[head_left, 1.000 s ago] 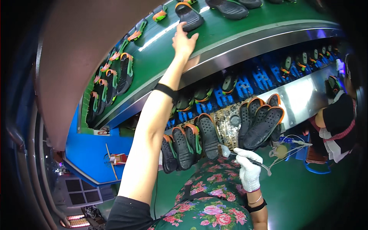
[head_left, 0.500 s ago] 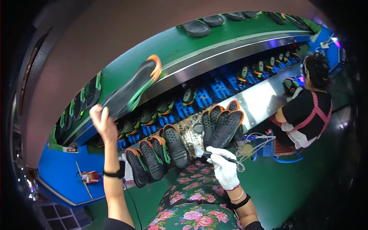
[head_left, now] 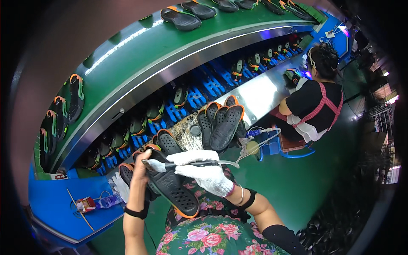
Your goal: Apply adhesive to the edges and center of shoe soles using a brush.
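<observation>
My bare left hand is closed on the upper end of a black perforated shoe sole with an orange rim, held tilted low in front of me. My right hand, in a white knit glove, grips a dark-handled brush with a thin hose running off its rear end. The brush's pale, flattened tip is at the sole's upper end, close to my left thumb; whether it touches is unclear. Beyond my hands, more black soles rest on the bench's edge, partly hidden by my left hand and glove.
Several soles stand together on the glue-stained bench. Behind it runs a rack of blue clamps carrying shoes, then a green conveyor belt with soles. A co-worker sits at right. A blue table is at left.
My left hand has come down from above the belt's edge, where it held up a sole, to a sole low before me. My right hand has moved left with the brush. The view has shifted.
</observation>
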Available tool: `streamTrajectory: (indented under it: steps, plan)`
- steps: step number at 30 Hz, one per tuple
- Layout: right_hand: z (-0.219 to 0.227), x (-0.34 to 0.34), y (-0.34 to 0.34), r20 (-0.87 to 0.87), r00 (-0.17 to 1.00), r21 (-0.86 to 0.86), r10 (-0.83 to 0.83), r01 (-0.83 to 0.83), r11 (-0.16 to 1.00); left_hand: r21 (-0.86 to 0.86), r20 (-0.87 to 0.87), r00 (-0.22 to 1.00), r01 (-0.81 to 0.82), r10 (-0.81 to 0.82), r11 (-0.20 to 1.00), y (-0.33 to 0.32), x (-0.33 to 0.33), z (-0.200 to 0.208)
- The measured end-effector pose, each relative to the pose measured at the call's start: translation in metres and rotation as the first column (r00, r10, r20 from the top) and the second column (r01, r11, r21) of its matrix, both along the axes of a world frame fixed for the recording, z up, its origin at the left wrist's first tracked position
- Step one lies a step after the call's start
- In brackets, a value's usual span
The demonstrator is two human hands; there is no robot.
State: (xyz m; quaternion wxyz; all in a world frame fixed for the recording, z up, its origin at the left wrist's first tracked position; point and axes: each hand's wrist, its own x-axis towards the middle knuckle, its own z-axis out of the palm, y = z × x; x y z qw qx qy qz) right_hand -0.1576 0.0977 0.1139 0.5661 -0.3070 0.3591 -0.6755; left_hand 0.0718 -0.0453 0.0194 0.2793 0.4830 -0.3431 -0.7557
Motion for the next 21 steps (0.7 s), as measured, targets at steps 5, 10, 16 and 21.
streamTrajectory:
  steps: [5,10,16,21]
  plan:
    - [0.000,-0.004,0.000,-0.066,0.993,0.036,-0.094,0.096,0.995,0.222,-0.257,0.966,0.043,0.016,0.974,0.065,-0.028,-0.043]
    - [-0.012,-0.012,0.012,0.182,0.983,0.426,-0.006,-0.074,0.902,0.370,-0.787,0.617,0.470,0.002,0.802,0.102,-0.040,-0.023]
    - [-0.015,-0.005,0.002,-0.134,0.991,0.220,-0.020,0.049,0.974,0.364,-0.690,0.718,0.240,0.087,0.900,0.085,-0.057,0.005]
    - [0.007,-0.011,-0.021,-0.615,0.752,-0.247,-0.239,0.104,0.963,0.458,-0.536,0.761,-0.101,0.365,0.883,0.073,-0.070,0.036]
